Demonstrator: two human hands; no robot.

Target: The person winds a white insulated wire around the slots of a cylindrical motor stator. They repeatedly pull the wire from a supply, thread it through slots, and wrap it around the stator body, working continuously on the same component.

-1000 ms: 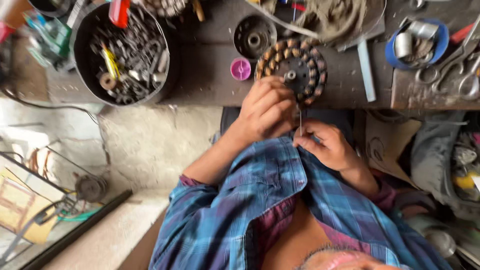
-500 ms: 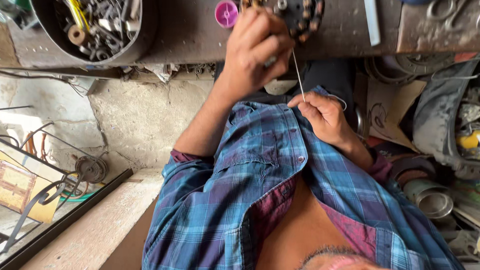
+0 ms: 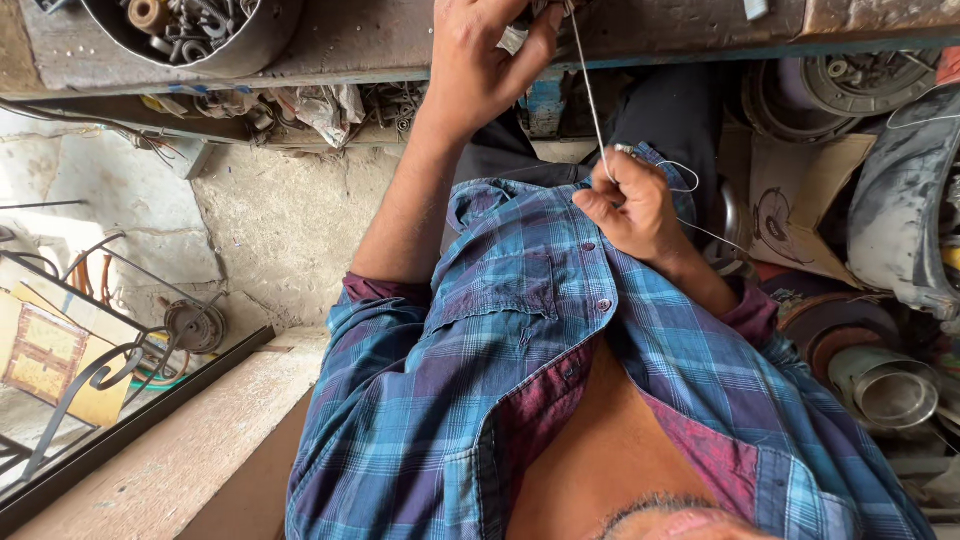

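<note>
- Where the workbench (image 3: 380, 40) runs along the far edge, a dark round metal bowl (image 3: 250, 45) stands at far left; it holds a heap of grey bolts, rings and small metal parts (image 3: 190, 15).
- At near right, below the bench, an open metal can (image 3: 885, 390) lies on its side; its contents cannot be told.
- A thin, pale, stiff wire (image 3: 590, 90) runs taut from the bench edge down to the chest, with a loose loop curling off to the right.
- Left hand (image 3: 485, 65): fingers pressed together on the wire's far end at the bench edge.
- Right hand (image 3: 635, 205): thumb and forefinger pinch the wire's near end, just above the blue plaid shirt (image 3: 520, 330).
</note>
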